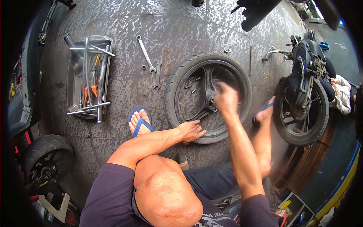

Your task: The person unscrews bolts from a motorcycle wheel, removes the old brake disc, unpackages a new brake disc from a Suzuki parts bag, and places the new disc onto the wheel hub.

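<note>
A motorcycle wheel with a black tyre and dark spoked rim lies flat on the floor in front of me. My left hand holds the wheel at its near left edge, with the fingers bent over tyre and rim. Over the hub, my right hand is curled into a fist and blurred by motion. Whatever it may hold is too smeared to name. Several small metal pieces lie on the floor inside the rim, seen between the spokes.
Left of the wheel lie two wrenches. A metal tray of tools stands farther left. A ring-shaped part and a thin rod lie beyond the wheel. At right stands a partly dismantled motorcycle; another wheel is at lower left.
</note>
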Available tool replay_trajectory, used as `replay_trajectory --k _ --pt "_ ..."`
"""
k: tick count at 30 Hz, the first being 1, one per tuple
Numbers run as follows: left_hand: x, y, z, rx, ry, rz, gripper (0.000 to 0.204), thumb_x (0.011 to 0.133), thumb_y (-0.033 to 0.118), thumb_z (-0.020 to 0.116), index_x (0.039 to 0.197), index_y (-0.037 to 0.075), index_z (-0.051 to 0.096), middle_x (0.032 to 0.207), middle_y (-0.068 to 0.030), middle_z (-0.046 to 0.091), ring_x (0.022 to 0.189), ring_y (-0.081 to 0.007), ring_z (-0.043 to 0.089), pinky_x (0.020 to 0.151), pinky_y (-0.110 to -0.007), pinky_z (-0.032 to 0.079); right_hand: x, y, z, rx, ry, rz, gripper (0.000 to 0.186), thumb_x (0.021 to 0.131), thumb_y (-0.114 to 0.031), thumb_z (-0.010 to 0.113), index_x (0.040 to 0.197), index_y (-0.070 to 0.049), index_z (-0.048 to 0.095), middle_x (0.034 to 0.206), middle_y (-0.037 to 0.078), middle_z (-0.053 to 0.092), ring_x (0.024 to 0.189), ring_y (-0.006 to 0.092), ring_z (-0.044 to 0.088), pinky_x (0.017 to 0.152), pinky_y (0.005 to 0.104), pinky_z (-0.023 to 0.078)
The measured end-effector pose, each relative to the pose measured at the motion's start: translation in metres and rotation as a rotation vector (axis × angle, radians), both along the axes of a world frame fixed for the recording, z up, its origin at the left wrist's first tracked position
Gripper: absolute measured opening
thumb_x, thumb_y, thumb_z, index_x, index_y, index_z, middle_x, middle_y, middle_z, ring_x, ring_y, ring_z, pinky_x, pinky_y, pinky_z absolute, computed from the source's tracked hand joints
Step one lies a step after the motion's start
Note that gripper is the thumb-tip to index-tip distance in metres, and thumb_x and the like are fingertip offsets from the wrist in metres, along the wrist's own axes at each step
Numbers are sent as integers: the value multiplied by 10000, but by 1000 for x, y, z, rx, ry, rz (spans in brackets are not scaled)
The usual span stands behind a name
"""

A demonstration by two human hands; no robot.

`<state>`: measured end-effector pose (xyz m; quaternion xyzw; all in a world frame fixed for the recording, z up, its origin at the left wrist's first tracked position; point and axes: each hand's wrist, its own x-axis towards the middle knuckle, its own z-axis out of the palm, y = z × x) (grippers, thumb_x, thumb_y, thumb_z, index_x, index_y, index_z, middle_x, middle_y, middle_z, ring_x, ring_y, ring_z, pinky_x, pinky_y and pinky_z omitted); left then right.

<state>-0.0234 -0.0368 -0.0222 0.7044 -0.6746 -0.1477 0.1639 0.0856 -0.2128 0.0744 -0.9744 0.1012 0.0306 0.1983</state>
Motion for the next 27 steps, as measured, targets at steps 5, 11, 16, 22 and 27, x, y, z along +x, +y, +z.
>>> replay_trajectory --k 5,11,16,22,27 --pt "-13 -1 -26 5 -90 44 657 904 349 600 1460 26 463 1081 -58 672 1070 -174 643 1090 -382 320 -51 47 24 7 377 62 220 850 -121 538 891 -49 742 889 243 718 856 454 704 798 499 574" --pt "3 6 0 -25 37 21 567 884 263 587 1390 19 511 950 -31 651 934 -157 637 1029 -364 361 -19 1 32 448 98 -237 446 899 -97 570 1331 8 609 722 98 667 621 152 581 615 342 493" --pt "3 4 7 25 -22 -45 647 885 301 606 1445 3 478 1031 -84 675 1012 -224 660 1142 -400 279 -39 -9 26 146 541 60 357 905 -217 494 1101 -53 743 942 282 701 982 434 687 861 498 520" --pt "0 4 1 -74 33 24 565 861 268 618 1360 16 535 921 -51 661 919 -187 652 1021 -378 387 -43 -67 32 -84 450 -228 351 905 -222 468 995 -11 734 977 320 666 992 483 655 879 519 509" --pt "2 9 3 -111 -10 52 525 878 250 595 1352 29 544 917 -42 651 929 -183 650 1033 -381 386 -2 -15 22 283 77 11 352 884 -184 506 1109 -39 734 994 300 686 1008 449 680 909 464 528"
